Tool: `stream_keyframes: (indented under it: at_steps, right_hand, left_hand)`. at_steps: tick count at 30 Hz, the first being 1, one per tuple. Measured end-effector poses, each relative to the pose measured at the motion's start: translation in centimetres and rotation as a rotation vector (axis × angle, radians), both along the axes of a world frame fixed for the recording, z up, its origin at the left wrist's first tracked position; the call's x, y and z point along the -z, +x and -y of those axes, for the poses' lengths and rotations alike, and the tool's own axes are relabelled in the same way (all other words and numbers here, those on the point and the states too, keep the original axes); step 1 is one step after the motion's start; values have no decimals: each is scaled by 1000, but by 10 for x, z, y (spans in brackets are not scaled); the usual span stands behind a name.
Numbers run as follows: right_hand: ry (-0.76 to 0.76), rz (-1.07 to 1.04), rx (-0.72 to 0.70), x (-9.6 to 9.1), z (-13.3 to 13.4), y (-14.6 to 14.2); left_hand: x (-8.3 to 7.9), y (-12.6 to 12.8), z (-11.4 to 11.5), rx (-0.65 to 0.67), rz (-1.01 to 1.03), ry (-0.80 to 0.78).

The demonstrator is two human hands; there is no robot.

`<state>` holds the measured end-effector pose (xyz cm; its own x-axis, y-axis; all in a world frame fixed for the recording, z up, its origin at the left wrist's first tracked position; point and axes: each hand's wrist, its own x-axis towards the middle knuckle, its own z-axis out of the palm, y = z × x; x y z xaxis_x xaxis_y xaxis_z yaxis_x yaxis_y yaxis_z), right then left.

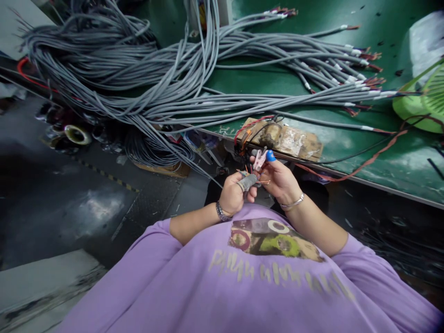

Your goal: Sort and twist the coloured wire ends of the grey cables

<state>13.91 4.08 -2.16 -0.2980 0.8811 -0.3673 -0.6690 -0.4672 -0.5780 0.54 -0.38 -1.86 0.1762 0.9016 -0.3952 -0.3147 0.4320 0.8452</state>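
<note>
Grey-sheathed cables [93, 64] are lying in a thick looped heap on the green bench [249, 78], too many to be counted, most visible stripped ends pointing rightward, apparently so that they are lining up within reach. Below the bench edge, one coil of dark cable [149, 152] is resting near the floor, seemingly stowed out of the way. One left hand [232, 192] is curling closed around one grey cable piece [247, 181], probably to steady it, while copper-coloured wires [265, 182] are sticking out beside it, their number unclear. One right hand [279, 180], just beside, is pinching one pale pink piece [259, 161] between its fingertips, too small to identify; one blue cap [270, 156] is covering a digit, likely for protection. Both held pieces are sitting between the person's lilac top [180, 286] and the bench. Beyond the hands, one wooden board [294, 141] is lying along the edge, and farther right one bright green ribbed item [409, 111] is standing near the cable ends
</note>
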Motion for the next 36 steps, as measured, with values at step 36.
stream_keyframes:
  at_steps: [36]
  right_hand:
    - [91, 137, 74, 13, -7, -11]
  left_hand:
    - [7, -19, -11, -71, -414, 550]
